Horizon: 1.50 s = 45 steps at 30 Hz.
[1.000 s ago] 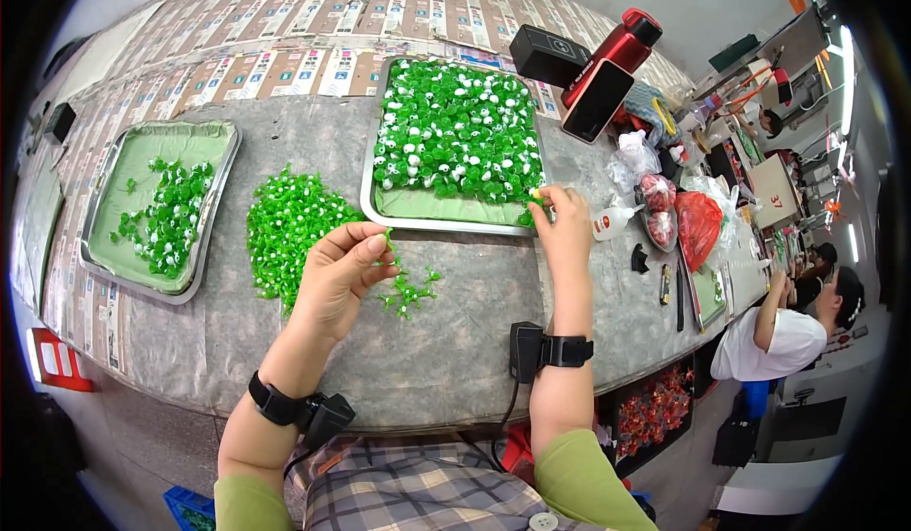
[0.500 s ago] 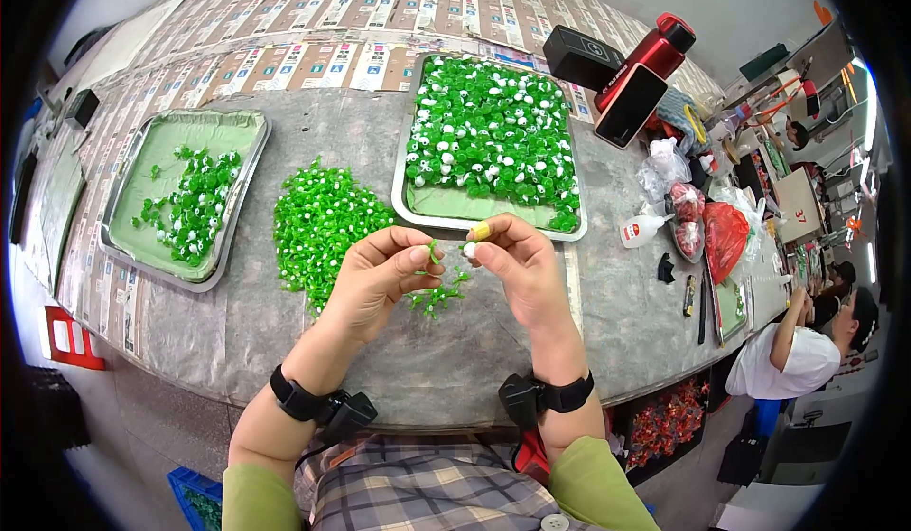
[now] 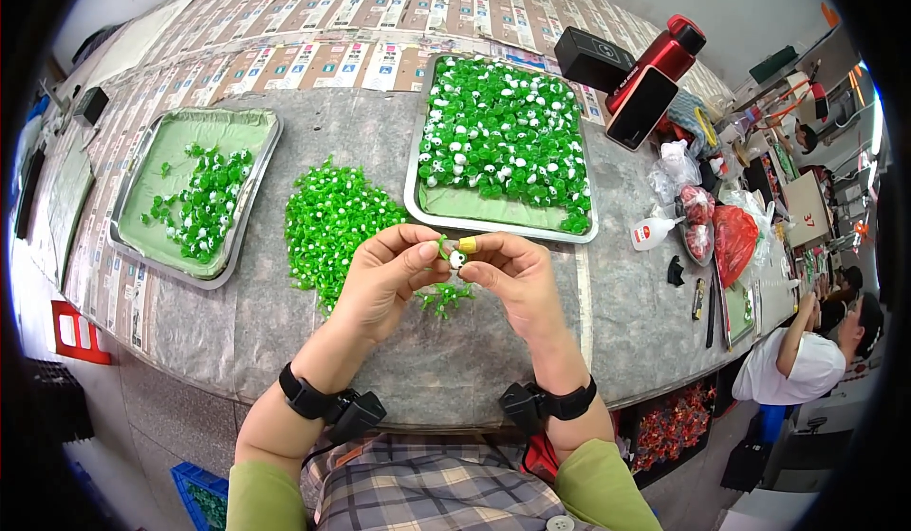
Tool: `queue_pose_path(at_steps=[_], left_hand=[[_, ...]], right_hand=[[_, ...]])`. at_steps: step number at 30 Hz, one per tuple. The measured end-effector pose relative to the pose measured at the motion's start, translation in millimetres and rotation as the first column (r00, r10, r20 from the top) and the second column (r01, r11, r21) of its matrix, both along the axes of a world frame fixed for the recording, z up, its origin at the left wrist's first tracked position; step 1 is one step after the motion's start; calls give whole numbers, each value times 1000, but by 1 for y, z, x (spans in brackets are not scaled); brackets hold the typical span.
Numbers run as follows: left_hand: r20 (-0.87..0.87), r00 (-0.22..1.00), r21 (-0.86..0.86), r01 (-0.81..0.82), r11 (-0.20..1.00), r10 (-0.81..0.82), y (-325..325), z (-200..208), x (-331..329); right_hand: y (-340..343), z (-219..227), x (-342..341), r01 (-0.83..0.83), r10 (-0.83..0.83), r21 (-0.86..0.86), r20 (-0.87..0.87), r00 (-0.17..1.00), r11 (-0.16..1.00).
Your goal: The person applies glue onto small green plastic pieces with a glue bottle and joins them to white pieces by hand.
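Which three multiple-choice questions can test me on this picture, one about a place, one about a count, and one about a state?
1. Where is the loose heap of green pieces?
A. On the table between the two trays
B. Inside the right tray
C. On the floor

2. How many metal trays lie on the table?
A. One
B. Two
C. Four

3. What are the hands doing?
A. Resting flat on the table
B. Lifting a tray
C. Holding a small green and white piece together

Answers:
1 A: the heap lies on the grey cover between the left tray and the right tray.
2 B: only these two show.
3 C: the left hand and the right hand pinch the small piece at their fingertips.
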<state>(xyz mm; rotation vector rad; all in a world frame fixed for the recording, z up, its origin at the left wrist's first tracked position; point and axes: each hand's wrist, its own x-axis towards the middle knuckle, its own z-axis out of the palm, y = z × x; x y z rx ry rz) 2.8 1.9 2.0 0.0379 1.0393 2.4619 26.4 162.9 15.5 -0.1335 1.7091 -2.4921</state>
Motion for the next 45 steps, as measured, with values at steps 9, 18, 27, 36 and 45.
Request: queue_pose_path(at_steps=[9, 18, 27, 36, 45], left_hand=[[-38, 999, -65, -33, 997, 31, 2, -2, -1], [-58, 996, -127, -80, 989, 73, 4, -1, 0], [-141, 987, -232, -105, 967, 74, 4, -3, 0], [-392, 915, -290, -217, 932, 92, 7, 5, 3], [-337, 938, -340, -198, 919, 78, 1, 6, 0]], right_hand=[[-2, 0, 0, 41, -43, 50, 44, 998, 998], [-2, -2, 1, 103, -106, 79, 42, 993, 992], [-3, 3, 1, 119, -118, 47, -22, 993, 992], [-4, -1, 0, 77, -79, 61, 27, 997, 995], [0, 9, 3, 250, -154, 418, -250, 956, 873]])
